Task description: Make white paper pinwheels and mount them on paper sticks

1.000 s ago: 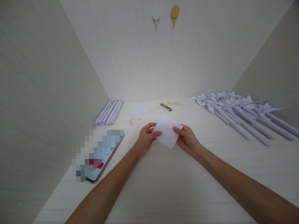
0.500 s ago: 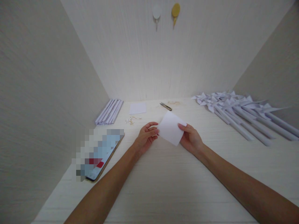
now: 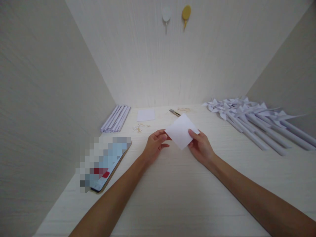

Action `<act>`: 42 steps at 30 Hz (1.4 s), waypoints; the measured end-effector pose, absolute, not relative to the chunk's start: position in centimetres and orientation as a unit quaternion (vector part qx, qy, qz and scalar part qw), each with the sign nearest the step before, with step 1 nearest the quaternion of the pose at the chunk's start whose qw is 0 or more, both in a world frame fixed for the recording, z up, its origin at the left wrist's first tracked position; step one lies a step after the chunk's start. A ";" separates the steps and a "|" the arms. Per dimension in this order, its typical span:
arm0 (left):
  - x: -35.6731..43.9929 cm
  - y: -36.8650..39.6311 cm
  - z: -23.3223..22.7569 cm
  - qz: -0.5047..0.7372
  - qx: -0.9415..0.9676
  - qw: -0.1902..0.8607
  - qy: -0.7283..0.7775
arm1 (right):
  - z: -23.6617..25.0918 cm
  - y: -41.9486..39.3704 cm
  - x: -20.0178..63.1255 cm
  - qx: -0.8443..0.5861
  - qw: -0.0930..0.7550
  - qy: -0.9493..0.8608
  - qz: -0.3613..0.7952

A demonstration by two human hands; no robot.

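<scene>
A white square sheet of paper is held above the pale table, turned like a diamond. My left hand pinches its left corner between thumb and fingers. My right hand grips its right lower edge with the thumb on top. Both hands are near the middle of the table.
A bundle of rolled paper sticks lies at the back left, a small white paper square beside it, with scraps in front. A small cutter sits behind the held sheet. Several finished paper pinwheels are piled at right. A phone lies at left.
The paper has been rotated and lifted a little farther from me, from a flatter hold to a diamond pose. My left hand shifted from covering its edge to pinching one corner.
</scene>
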State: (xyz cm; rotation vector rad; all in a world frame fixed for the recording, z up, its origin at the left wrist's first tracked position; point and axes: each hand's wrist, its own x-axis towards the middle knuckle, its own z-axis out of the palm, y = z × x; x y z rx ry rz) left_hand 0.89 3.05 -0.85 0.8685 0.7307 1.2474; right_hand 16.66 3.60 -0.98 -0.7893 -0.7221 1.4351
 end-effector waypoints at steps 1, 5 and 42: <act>1.2 2.9 -0.9 0.551 0.397 0.652 0.338 | -1.0 3.4 16.4 -0.349 0.627 -0.318 0.620; 2.1 2.6 -1.2 0.553 0.401 0.609 0.404 | -1.1 2.8 15.8 -0.348 0.613 -0.336 0.625; 1.0 3.6 -1.0 0.676 0.267 0.571 0.383 | -0.6 2.5 16.7 -0.216 0.509 -0.314 0.772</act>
